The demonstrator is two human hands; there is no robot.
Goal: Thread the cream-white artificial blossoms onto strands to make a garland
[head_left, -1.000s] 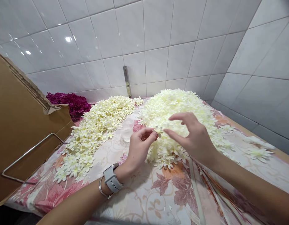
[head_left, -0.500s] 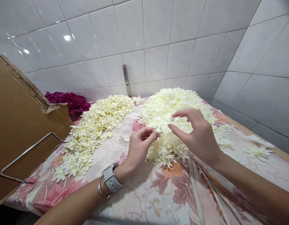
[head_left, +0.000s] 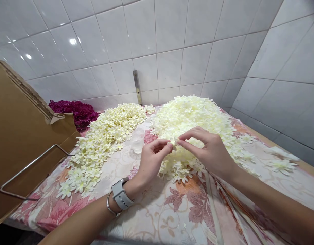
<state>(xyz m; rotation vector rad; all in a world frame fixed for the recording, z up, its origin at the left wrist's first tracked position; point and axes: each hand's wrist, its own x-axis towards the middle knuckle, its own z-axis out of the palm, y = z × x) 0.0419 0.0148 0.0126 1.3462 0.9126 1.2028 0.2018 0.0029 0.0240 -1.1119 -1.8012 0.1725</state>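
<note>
My left hand [head_left: 155, 156], with a watch [head_left: 122, 194] at its wrist, pinches a small white artificial flower [head_left: 173, 144] by its edge. My right hand [head_left: 206, 148] has thumb and forefinger closed at the same flower, opposite the left fingertips. Those fingertips cover most of the flower, and I cannot make out whether the right hand also holds some tiny piece. Right behind both hands rises a large heap of loose pale flowers [head_left: 190, 112]. To the left lies a second, creamier heap of flowers [head_left: 113, 124].
Small clear plastic cups [head_left: 138, 144] stand between the heaps. At left are a cardboard box [head_left: 24, 136], a bent metal wire handle [head_left: 29, 166] and dark magenta flowers [head_left: 77, 110]. Loose flowers [head_left: 281, 165] lie at right on the floral tablecloth [head_left: 169, 217]. A tiled wall [head_left: 169, 30] stands behind.
My right hand has moved left and slightly down, and its thumb and forefinger have closed at the flower. My left hand stays in place, still pinching it.
</note>
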